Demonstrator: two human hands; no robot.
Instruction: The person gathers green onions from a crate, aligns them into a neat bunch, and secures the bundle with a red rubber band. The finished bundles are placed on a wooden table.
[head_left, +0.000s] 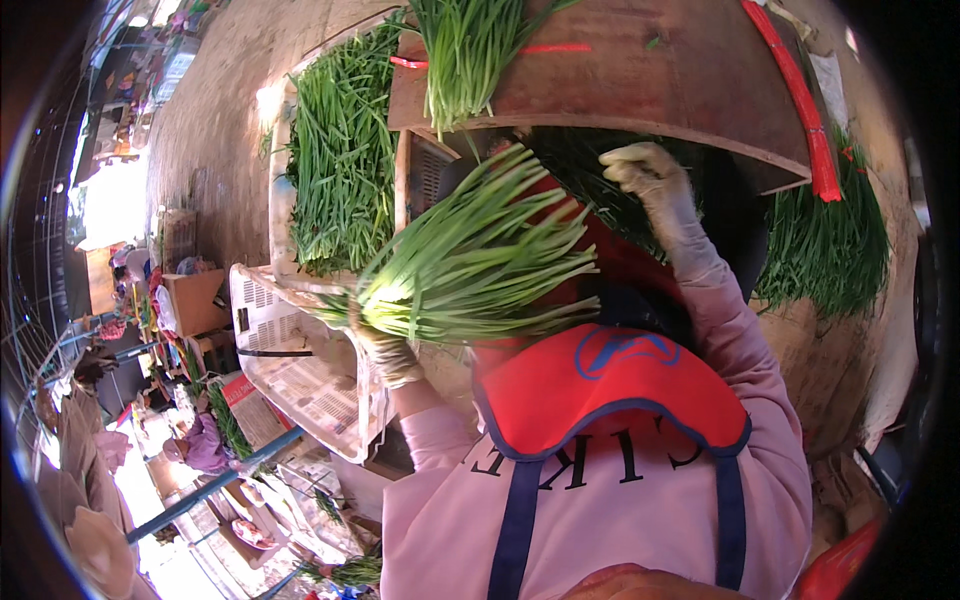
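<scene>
My left hand (382, 337), in a pale glove, grips a fanned bunch of long green stalks like garlic chives (480, 262), cut ends towards the right. My right hand (645, 176), also gloved and slightly blurred, is raised to the right of this bunch near the table edge; its fingers are loosely bent and I see nothing in them. Another chive bunch (465, 67) lies on the brown wooden table (637, 90). Red ties (799, 97) lie in a bundle over the table's right end, and a single red strip (555, 48) lies by that bunch.
A white crate (279, 217) full of chives stands left of the table, beside a tilted, newspaper-lined plastic basket (300, 375). More chives (825, 232) hang or lie at the right. A blue pole (217, 480) crosses the lower left, with a person in purple (202, 446) beyond it.
</scene>
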